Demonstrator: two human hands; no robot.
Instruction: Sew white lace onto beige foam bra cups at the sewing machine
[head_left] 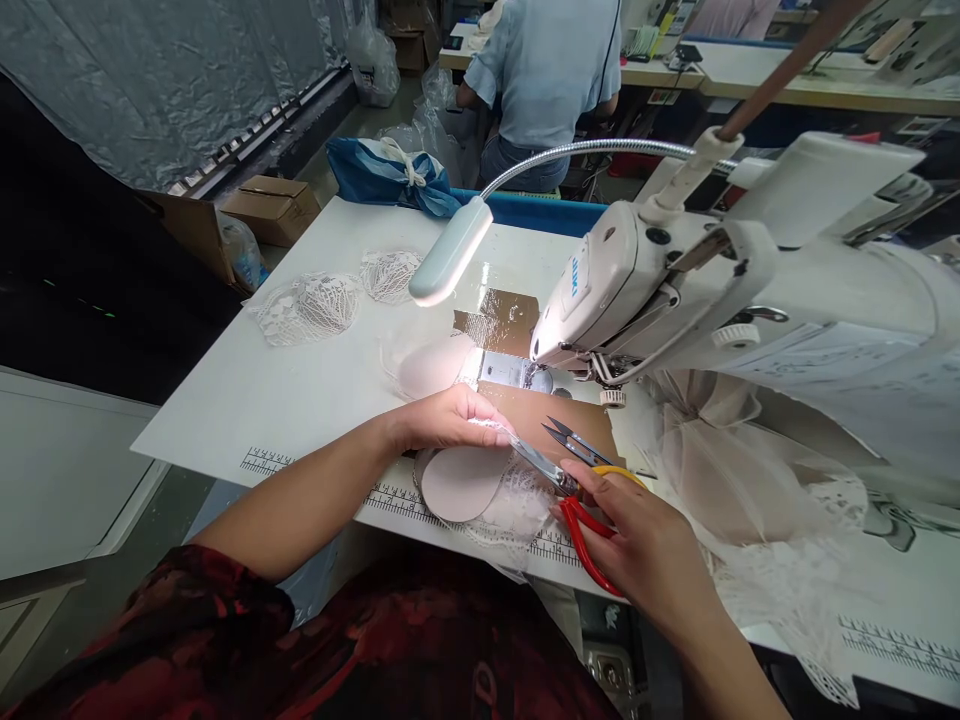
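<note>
My left hand [442,418] is closed on the upper edge of a beige padded cup with white lace [469,482] at the near edge of the white table [300,380]. My right hand [645,545] grips red-handled scissors [570,500], their blades pointing left at the lace edge beside my left fingers. A small yellow-handled thread snip [581,447] lies on a brown card just beyond the scissors. The needle area of the white sewing machine [720,290] stands just behind both hands.
A gooseneck lamp [450,252] shines on the needle plate. Two white lace pieces [307,306] lie at the far left of the table. White lace fabric [757,500] piles at the right. Cardboard boxes [270,208] sit on the floor; a person in a blue shirt [547,70] sits behind.
</note>
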